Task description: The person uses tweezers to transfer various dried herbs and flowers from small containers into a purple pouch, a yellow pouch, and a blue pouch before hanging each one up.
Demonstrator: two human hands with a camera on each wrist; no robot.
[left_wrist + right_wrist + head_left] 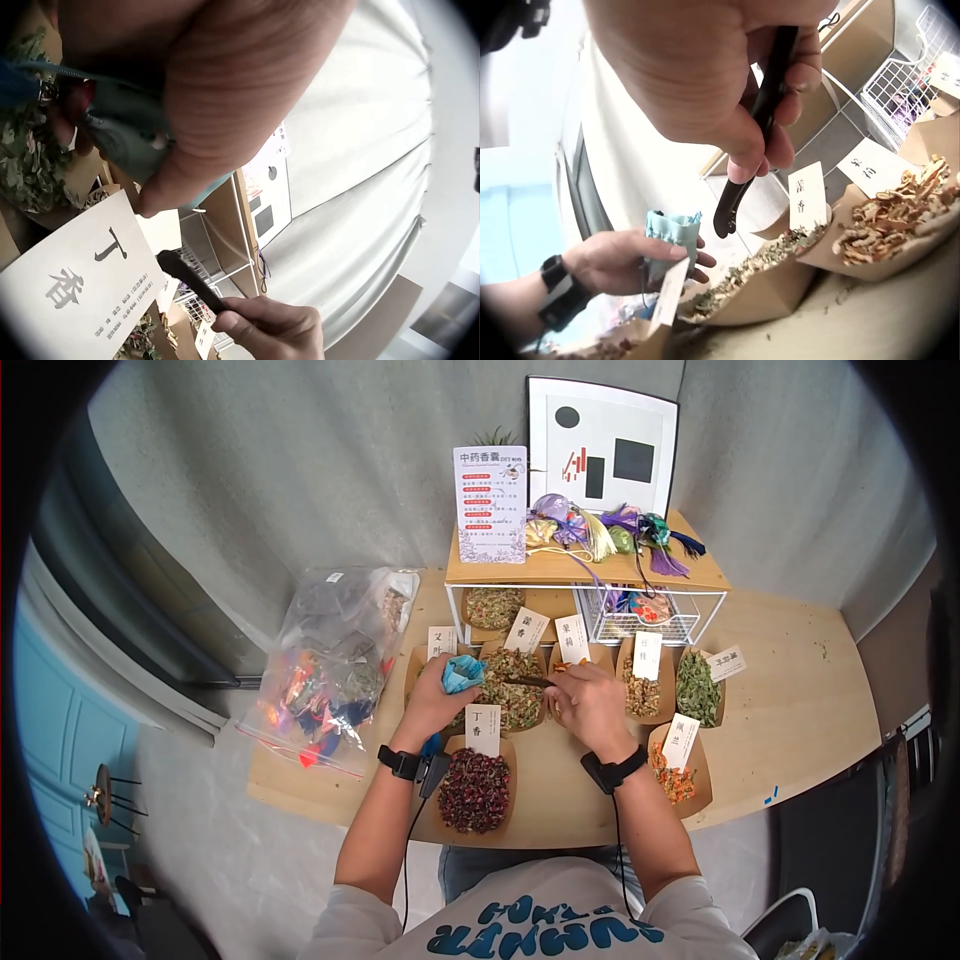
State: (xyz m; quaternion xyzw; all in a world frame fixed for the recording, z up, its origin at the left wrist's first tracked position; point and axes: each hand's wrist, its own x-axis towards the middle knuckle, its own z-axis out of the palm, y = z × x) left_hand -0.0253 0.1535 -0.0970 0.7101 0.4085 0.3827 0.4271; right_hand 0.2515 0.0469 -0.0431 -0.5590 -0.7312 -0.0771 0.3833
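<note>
My left hand (430, 702) holds a small light blue cloth pouch (673, 244) upright by its sides, with its gathered mouth open at the top. My right hand (592, 705) pinches the handle of a slim dark brown scoop (735, 199). A few small bits cling near the scoop's tip, which points toward the pouch in the head view and stands apart from it in the right wrist view. Below lies a paper tray of mixed green and tan dried herbs (515, 705). Nearer the body, dark red dried buds (474, 790) fill another tray, behind a white label card (90, 277).
More labelled trays hold green leaves (697, 690), orange pieces (672, 778) and tan bits (640, 690). Behind them a wooden-topped rack (590, 572) carries tasselled sachets and a printed card (490, 505). A clear plastic bag (325, 660) lies at the left.
</note>
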